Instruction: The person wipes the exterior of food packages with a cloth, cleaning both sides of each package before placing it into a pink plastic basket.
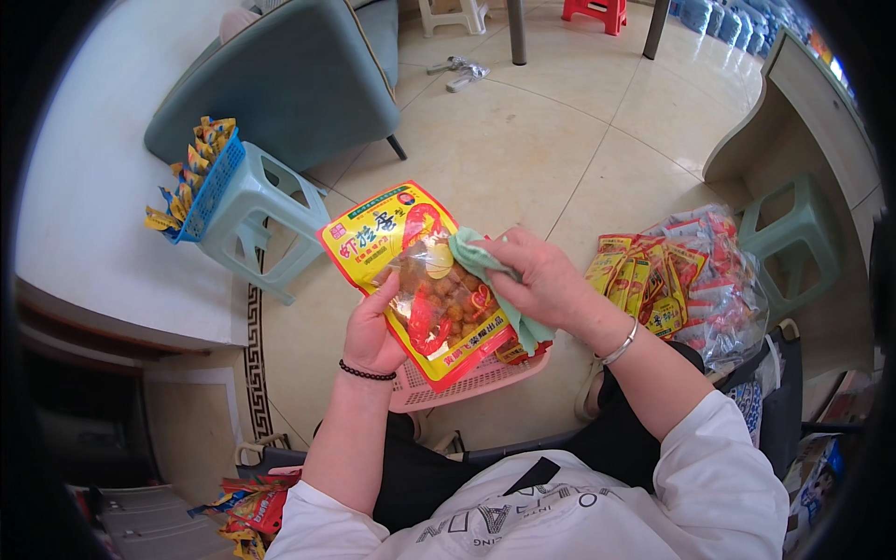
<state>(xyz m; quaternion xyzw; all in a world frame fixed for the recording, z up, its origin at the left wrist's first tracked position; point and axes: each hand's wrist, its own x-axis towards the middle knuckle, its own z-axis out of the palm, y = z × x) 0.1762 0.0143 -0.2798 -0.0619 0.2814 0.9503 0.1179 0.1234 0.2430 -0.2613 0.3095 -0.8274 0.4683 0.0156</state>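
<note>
My left hand (376, 334) grips the lower left edge of a yellow and red snack bag (448, 357), its thumb on the front. Round brown snack pieces show through the bag's clear window, and the bag bears writing. In my right hand (535, 276) is a folded light green cloth (476, 255), pressed against the right edge of the bag's front. A pink plastic basket (448, 394) sits below the bag, partly hidden by it. Another red and yellow packet (516, 353) shows at the basket's right side.
To the right lie several yellow and red packets (647, 280) against a clear plastic sack (724, 294) of bags. At left, a blue basket (213, 185) of snack packets rests on a pale green stool (255, 203). A grey-blue sofa (294, 84) stands behind it.
</note>
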